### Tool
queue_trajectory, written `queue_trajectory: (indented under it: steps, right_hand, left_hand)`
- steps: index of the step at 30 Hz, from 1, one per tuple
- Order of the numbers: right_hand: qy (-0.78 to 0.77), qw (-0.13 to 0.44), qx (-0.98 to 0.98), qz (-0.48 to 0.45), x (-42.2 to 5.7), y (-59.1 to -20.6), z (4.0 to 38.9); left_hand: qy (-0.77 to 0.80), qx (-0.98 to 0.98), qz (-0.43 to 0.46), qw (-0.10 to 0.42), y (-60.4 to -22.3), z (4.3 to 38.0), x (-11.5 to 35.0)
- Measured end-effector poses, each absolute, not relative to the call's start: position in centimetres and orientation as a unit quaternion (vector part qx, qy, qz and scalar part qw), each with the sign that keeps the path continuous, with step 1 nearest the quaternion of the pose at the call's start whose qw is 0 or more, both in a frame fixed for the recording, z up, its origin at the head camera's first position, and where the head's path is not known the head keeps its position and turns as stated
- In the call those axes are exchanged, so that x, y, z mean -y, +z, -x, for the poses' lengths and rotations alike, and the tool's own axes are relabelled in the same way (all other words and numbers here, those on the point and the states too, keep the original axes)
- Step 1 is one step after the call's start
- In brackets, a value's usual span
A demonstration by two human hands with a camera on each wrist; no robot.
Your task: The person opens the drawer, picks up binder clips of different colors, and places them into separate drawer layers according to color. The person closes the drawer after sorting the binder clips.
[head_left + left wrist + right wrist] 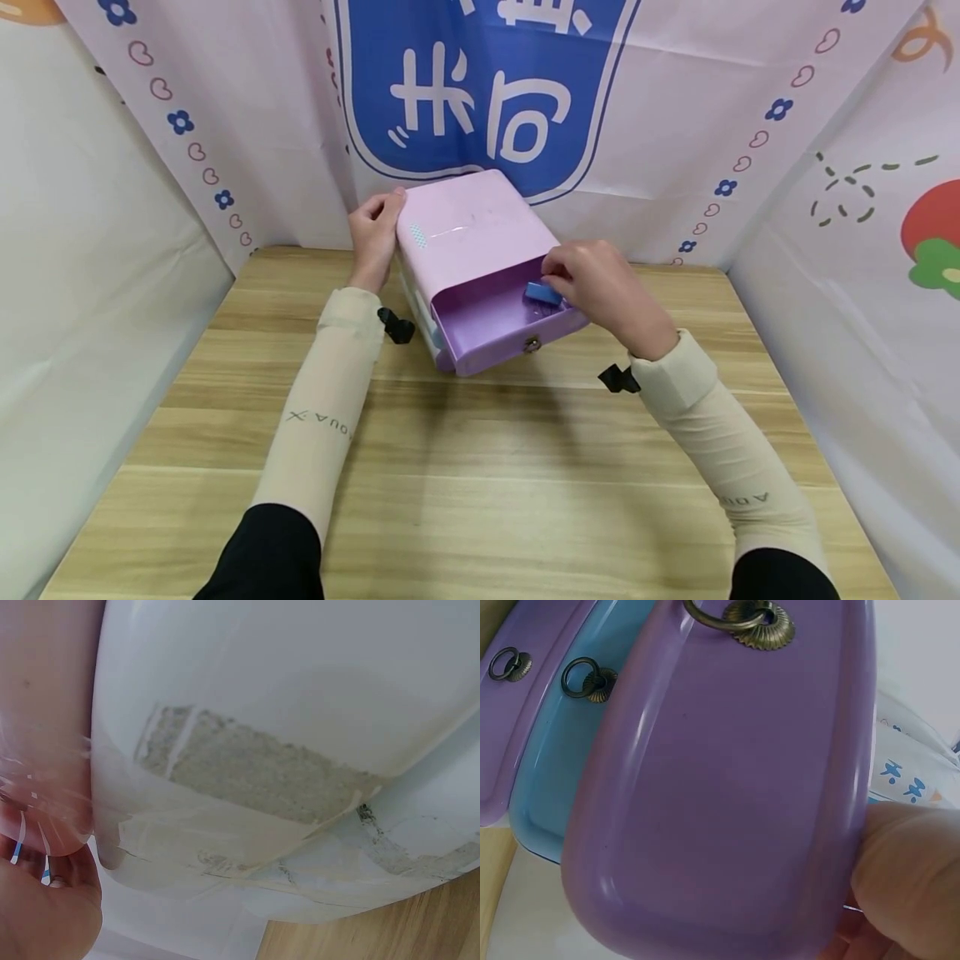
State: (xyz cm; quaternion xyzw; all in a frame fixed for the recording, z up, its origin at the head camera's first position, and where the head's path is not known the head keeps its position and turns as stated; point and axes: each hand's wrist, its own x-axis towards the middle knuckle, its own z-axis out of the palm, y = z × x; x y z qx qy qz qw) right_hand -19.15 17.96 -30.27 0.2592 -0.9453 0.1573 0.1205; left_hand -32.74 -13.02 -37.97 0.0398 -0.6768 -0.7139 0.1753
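A small drawer cabinet (468,221) with a pink top sits turned at an angle on the table. Its purple top drawer (495,348) is pulled out, showing a brass ring handle. Inside, toward the right, lie a small blue block-like piece (543,292) and a see-through item, partly covered. My left hand (375,233) grips the cabinet's far left corner; the hand also shows beside the pale side wall in the left wrist view. Over the drawer's right side is my right hand (603,287), fingers bent down just above the blue piece; what its fingertips touch is hidden.
Beneath the pulled-out drawer are a blue drawer (566,750) and another purple drawer (525,697), both closed, with ring handles. A printed cloth backdrop (285,183) hangs behind the wooden table (480,483), with pale walls on both sides.
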Motion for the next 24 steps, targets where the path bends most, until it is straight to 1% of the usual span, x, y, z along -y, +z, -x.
queue_trajectory:
  steps: [10, 18, 24]
  right_hand:
    - [0.164, 0.117, 0.941, -0.273, -18.0, -29.9, 18.5]
    - [0.16, 0.14, 0.936, -0.281, -18.6, -29.5, 17.4]
    - [0.171, 0.166, 0.929, -0.284, -20.1, -29.4, 16.4]
  left_hand:
    - [-0.719, 0.671, -0.034, 0.177, -37.8, 32.8, 12.9]
    - [-0.718, 0.673, -0.036, 0.173, -37.8, 32.8, 12.9]
    - [-0.716, 0.674, -0.038, 0.175, -38.0, 32.8, 13.0]
